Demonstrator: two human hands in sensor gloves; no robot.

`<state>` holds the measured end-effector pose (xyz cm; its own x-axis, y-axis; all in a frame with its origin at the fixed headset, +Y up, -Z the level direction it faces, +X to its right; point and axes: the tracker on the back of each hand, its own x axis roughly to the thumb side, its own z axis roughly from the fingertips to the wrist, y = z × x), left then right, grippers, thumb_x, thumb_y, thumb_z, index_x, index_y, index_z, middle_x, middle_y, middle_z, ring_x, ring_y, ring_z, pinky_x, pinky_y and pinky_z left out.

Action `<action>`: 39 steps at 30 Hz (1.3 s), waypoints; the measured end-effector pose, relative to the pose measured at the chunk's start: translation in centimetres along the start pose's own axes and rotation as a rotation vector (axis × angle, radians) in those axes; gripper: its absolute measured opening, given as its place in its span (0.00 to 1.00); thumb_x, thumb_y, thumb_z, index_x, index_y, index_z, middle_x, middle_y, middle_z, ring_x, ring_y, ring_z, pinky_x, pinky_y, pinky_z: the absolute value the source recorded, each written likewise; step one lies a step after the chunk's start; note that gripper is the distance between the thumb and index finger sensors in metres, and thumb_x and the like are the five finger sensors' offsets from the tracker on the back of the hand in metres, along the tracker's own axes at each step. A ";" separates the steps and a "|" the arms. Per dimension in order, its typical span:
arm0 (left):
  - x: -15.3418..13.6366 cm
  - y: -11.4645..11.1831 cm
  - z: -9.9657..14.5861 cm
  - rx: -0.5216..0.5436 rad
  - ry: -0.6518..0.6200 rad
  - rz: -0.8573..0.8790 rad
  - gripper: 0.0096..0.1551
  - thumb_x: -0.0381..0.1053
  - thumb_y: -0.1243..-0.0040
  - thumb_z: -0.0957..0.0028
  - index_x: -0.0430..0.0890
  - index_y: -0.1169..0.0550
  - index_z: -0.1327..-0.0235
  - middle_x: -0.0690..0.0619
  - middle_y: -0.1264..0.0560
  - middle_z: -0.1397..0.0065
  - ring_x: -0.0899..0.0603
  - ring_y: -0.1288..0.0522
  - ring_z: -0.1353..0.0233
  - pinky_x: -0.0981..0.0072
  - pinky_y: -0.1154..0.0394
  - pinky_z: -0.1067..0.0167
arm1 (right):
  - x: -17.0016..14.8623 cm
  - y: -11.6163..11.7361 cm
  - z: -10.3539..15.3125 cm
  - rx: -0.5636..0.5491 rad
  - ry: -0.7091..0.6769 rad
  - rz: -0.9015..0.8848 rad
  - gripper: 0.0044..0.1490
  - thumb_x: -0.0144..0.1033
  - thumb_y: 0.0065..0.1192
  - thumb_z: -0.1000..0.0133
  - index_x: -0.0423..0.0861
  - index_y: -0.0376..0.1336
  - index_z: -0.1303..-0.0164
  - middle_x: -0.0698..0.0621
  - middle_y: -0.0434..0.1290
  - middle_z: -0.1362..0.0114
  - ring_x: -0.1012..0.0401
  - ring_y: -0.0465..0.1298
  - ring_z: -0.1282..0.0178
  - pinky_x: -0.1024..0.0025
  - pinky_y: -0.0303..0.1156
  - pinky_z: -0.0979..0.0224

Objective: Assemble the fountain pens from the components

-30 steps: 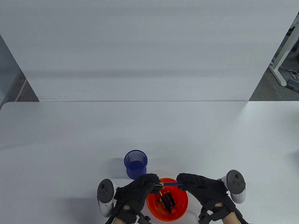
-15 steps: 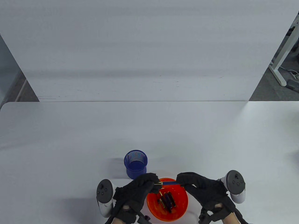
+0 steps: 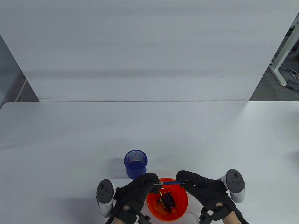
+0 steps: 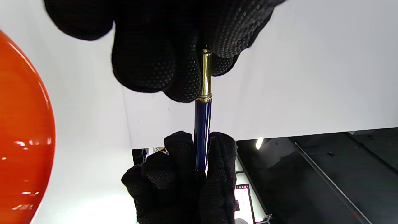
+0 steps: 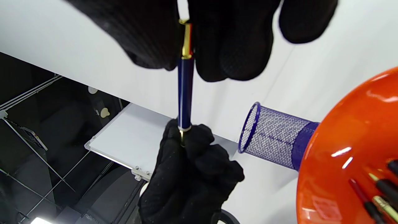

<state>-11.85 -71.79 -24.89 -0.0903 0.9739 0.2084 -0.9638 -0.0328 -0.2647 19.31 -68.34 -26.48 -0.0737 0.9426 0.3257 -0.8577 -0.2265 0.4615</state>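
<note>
Above the orange bowl (image 3: 177, 211), near tabletop edge, blue pen barrel (image 3: 171, 182) spans both hands; left hand (image 3: 140, 189) pinches the gold end, right hand (image 3: 198, 184) pinches the far end; both grips closed on it. Judgement: light, stiff, lacquer slippery, threads delicate; hold by metal ends, twist gently, don't bend.

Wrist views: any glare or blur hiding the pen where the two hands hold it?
Left wrist view: the pen is sharp, with a bright streak on its gold end; the left hand is near and soft-edged. Right wrist view: the pen's blue barrel is clear, glare spots sit on the orange bowl, and the right hand is slightly blurred.
</note>
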 end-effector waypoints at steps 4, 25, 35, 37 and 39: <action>0.0 -0.1 0.0 -0.008 0.001 -0.010 0.20 0.40 0.39 0.38 0.40 0.21 0.33 0.35 0.17 0.38 0.31 0.17 0.44 0.28 0.30 0.41 | 0.0 0.1 0.0 -0.008 0.002 0.022 0.25 0.29 0.67 0.40 0.46 0.70 0.31 0.34 0.76 0.27 0.40 0.76 0.37 0.32 0.63 0.28; 0.1 -0.1 -0.1 -0.016 0.001 -0.020 0.20 0.40 0.39 0.38 0.40 0.21 0.33 0.35 0.17 0.38 0.31 0.17 0.44 0.29 0.30 0.41 | -0.3 0.2 -0.1 -0.008 0.002 0.002 0.28 0.35 0.65 0.38 0.40 0.68 0.29 0.36 0.80 0.34 0.41 0.78 0.43 0.32 0.64 0.29; 0.0 -0.1 -0.1 -0.013 0.003 -0.015 0.20 0.40 0.40 0.38 0.40 0.21 0.33 0.35 0.17 0.38 0.31 0.17 0.44 0.29 0.30 0.41 | -0.3 0.1 0.0 0.006 -0.005 0.004 0.25 0.34 0.67 0.39 0.47 0.70 0.29 0.34 0.76 0.27 0.39 0.76 0.38 0.32 0.62 0.28; 0.0 -0.1 0.0 -0.008 0.003 -0.001 0.20 0.40 0.40 0.38 0.40 0.21 0.33 0.35 0.17 0.38 0.30 0.17 0.44 0.28 0.30 0.41 | -0.4 0.2 -0.1 0.005 -0.003 0.008 0.25 0.34 0.67 0.39 0.46 0.70 0.30 0.35 0.77 0.28 0.40 0.76 0.38 0.32 0.63 0.29; 0.1 -0.1 -0.1 -0.010 0.001 0.001 0.21 0.40 0.40 0.38 0.40 0.21 0.33 0.35 0.17 0.38 0.30 0.17 0.44 0.28 0.30 0.41 | -0.4 0.2 -0.1 0.001 -0.002 0.007 0.26 0.34 0.67 0.39 0.45 0.69 0.29 0.35 0.77 0.29 0.40 0.76 0.39 0.32 0.63 0.29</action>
<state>-11.72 -71.69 -24.90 -0.0911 0.9741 0.2071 -0.9612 -0.0316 -0.2740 19.17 -68.73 -26.57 -0.0783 0.9405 0.3307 -0.8567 -0.2332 0.4601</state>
